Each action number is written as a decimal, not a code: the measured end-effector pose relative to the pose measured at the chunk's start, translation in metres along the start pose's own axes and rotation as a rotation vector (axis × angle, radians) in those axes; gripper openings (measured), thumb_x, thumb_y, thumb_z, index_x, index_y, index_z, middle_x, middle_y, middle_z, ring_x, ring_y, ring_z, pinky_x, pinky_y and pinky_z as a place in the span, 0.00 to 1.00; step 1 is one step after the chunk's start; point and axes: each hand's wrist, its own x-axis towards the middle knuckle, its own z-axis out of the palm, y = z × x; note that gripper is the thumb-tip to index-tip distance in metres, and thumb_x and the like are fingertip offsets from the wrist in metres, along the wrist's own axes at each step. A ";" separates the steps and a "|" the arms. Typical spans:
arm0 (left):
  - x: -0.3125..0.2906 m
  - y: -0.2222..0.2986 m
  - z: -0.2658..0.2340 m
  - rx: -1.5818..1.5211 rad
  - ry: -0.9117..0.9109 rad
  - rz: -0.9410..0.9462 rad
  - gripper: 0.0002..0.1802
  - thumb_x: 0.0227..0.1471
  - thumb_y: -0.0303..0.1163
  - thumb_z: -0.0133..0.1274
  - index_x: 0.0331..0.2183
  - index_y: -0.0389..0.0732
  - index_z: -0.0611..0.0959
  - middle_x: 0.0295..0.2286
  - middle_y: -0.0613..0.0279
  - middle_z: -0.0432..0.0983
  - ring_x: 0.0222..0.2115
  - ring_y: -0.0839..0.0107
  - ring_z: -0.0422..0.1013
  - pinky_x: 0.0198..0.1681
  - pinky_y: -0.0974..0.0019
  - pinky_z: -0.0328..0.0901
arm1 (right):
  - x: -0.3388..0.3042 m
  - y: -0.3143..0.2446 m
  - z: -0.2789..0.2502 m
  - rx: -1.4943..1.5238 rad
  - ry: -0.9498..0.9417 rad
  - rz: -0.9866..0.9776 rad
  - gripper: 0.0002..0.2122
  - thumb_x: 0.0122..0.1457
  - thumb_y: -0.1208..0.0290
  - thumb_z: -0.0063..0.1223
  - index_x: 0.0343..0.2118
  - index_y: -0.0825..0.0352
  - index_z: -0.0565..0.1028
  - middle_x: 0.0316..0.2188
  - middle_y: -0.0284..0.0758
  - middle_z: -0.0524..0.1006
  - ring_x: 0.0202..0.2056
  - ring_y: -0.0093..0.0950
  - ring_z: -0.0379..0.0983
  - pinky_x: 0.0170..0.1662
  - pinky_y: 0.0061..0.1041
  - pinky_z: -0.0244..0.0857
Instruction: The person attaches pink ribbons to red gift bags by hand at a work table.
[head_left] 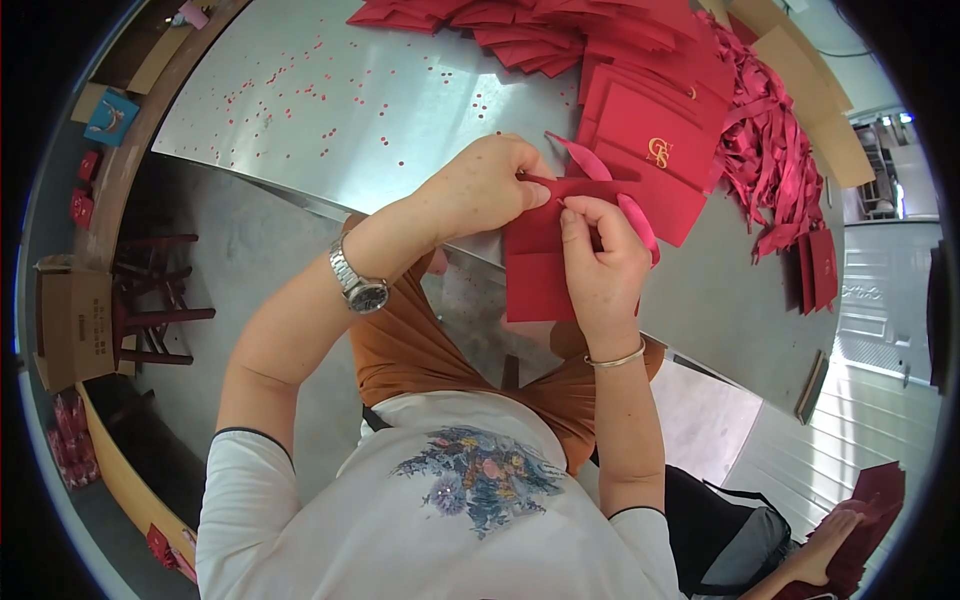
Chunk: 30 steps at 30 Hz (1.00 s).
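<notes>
A red paper bag (538, 275) hangs at the table's near edge, its upper rim up between my hands. My left hand (488, 182) is closed, pinching that rim between thumb and fingers. Close beside it, my right hand (607, 258) is closed too, thumb and forefinger pinching a thin end of ribbon against the bag's face. A loop of pink-red satin ribbon (585, 158) stands up behind the rim, and more ribbon (638, 228) shows by the right knuckles. My fingers partly hide the ribbon's path through the bag.
Stacked red paper bags (655, 140) lie beyond my hands on the metal table (400, 100), which is strewn with small red dots. A heap of ribbons (755, 140) lies to the right. Wooden stools (155, 300) and a cardboard box (75, 325) stand left. Another person's hand (830, 545) holds red material at lower right.
</notes>
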 end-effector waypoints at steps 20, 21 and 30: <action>-0.017 0.004 0.026 0.152 0.322 0.337 0.07 0.45 0.17 0.51 0.31 0.31 0.78 0.34 0.50 0.72 0.34 0.54 0.71 0.39 0.62 0.67 | 0.026 -0.036 -0.007 -0.446 -0.103 -0.097 0.01 0.49 0.78 0.54 0.26 0.65 0.76 0.19 0.38 0.76 0.23 0.36 0.75 0.27 0.34 0.69; -0.017 0.006 0.025 0.150 0.316 0.302 0.07 0.45 0.18 0.52 0.31 0.31 0.79 0.34 0.51 0.73 0.35 0.55 0.72 0.39 0.62 0.67 | 0.029 -0.034 -0.008 -0.366 -0.113 -0.027 0.01 0.49 0.78 0.54 0.26 0.66 0.76 0.19 0.38 0.77 0.22 0.36 0.75 0.27 0.33 0.69; -0.009 -0.004 0.006 -0.077 0.138 0.035 0.09 0.48 0.22 0.54 0.35 0.32 0.81 0.35 0.59 0.74 0.36 0.69 0.71 0.42 0.68 0.65 | 0.017 -0.010 -0.012 0.044 -0.140 0.153 0.03 0.53 0.79 0.57 0.31 0.68 0.76 0.26 0.36 0.80 0.27 0.24 0.78 0.32 0.23 0.70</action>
